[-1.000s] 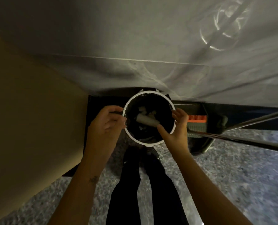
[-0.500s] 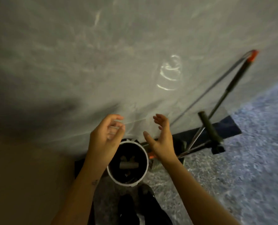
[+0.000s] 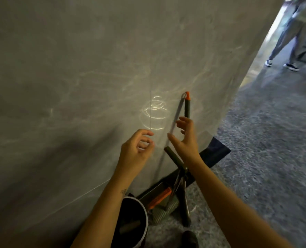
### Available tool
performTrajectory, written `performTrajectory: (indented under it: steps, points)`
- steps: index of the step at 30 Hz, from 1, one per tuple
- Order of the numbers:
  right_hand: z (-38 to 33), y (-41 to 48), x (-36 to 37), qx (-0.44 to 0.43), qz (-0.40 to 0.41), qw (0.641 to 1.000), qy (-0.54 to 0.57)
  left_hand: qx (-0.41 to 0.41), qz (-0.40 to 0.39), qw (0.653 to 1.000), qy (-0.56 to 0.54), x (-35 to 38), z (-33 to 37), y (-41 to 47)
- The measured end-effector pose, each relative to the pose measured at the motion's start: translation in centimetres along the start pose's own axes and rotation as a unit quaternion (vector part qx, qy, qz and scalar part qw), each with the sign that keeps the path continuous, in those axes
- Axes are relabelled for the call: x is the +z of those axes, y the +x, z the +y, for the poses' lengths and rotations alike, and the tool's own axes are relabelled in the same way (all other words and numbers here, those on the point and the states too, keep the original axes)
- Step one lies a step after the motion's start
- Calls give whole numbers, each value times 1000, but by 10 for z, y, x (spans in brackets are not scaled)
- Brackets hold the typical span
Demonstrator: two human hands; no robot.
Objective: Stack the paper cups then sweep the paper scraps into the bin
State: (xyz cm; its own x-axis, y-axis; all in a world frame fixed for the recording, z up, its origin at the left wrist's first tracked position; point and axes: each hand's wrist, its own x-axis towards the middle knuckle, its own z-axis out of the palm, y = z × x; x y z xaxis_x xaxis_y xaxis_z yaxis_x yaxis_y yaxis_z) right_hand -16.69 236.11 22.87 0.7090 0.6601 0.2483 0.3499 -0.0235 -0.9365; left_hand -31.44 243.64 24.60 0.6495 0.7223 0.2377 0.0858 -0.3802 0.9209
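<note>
- A grey plastic sheet (image 3: pixel 77 86) covered the left and centre, with curled glints of light (image 3: pixel 155 113) on it.
- Speckled grey floor (image 3: pixel 265 158) lay on the right.
- A person's legs (image 3: pixel 282 42) stood far right.

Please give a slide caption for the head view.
Left hand and right hand, both open, hover by the orange-tipped handle, above the bin.

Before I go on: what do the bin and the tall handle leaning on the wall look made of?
The bin looks like plastic: smooth white rim, dark inside, perhaps a liner; too dim to be sure. The tall handle has a matte grey-green grip, probably rubber or foam, and a plastic-looking orange cap.
</note>
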Motion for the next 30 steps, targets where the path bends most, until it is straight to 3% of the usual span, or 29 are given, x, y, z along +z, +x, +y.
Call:
performTrajectory:
  steps: [7,18,24,30]
  points:
    - [40,37,-58,78,-10,996,44,-28,-25,999,24,68,-1,33]
    - [113,122,-107,102,-56,990,76,-115,5,993,24,138,-26,86]
    - [148,163,-104,62,-105,991,-52,-140,6,987,73,141,-60,83]
    - [134,241,-86,-24,-111,979,-169,-194,40,978,66,135,-79,82]
